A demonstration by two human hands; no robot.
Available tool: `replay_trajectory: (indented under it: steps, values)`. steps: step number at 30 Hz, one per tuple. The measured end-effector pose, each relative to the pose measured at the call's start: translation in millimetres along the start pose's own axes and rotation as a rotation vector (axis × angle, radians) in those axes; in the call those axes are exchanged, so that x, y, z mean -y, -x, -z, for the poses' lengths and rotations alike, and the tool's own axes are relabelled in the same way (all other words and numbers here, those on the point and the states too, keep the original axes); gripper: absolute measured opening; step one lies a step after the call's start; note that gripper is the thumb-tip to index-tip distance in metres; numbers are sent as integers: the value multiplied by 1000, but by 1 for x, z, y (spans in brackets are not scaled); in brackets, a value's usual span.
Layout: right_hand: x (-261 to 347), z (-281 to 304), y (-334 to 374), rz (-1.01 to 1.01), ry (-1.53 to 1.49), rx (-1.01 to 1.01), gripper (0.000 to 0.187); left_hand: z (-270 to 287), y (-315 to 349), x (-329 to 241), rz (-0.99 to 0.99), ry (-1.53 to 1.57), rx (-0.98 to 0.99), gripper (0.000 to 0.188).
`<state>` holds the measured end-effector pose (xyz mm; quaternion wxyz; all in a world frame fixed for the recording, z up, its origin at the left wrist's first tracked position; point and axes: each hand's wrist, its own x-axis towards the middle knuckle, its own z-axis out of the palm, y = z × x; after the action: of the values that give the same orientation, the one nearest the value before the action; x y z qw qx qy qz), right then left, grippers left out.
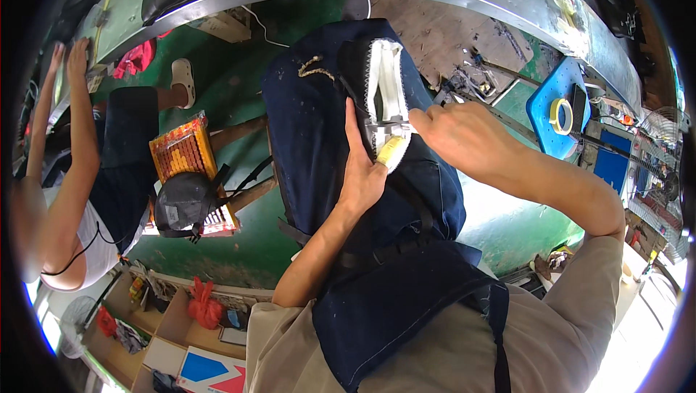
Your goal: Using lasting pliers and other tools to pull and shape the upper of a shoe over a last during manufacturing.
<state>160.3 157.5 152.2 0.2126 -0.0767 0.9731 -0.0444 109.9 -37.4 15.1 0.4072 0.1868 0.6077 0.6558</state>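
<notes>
And here's the black-and-white shoe upper (386, 92), lying on the dark blue apron (308, 110) over the lap, its long axis running up and away from the body. The left hand (365, 177) has it clasped at the near end — index finger stretched along the left flank, thumb by the yellow patch (392, 151). The right hand (464, 135) comes in crosswise from the right, curled closed, seemingly pinching the metal piece (390, 126) across the opening — the white-lined opening stretches beyond both hands, both right up against it.
</notes>
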Motion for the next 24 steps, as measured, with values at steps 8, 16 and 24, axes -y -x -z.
replay_trajectory:
  steps: [8,16,24]
  values:
    - [-3,5,-4,34,-22,-27,18,-2,1,-4,-18,13,-1,107]
    - [22,-29,-34,130,-367,118,30,14,24,-7,475,947,-106,67]
    - [66,-93,-16,-325,-588,-135,28,41,14,14,616,893,26,59]
